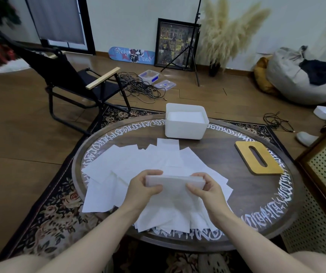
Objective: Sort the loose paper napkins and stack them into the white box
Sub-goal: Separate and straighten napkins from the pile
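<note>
Both my hands grip one neat stack [175,181] of napkins, held edge-on just above the table [227,154]. My left hand [143,189] has its thumb on the near face and its fingers curled over the stack's left end; my right hand [204,189] pinches the right end the same way, thumb in front, fingers behind. Under and around the stack lie the loose napkins [130,164], a spread of overlapping white sheets that covers the near and left part of the round table and reaches its near rim. Beyond them, at the far edge, stands the white box [185,128], open at the top, with white napkins already inside. To the right of the sheets, apart from them, a wooden lid [242,149] with a slot lies flat. Behind the table stands a black folding chair [69,75] on the wood floor.
</note>
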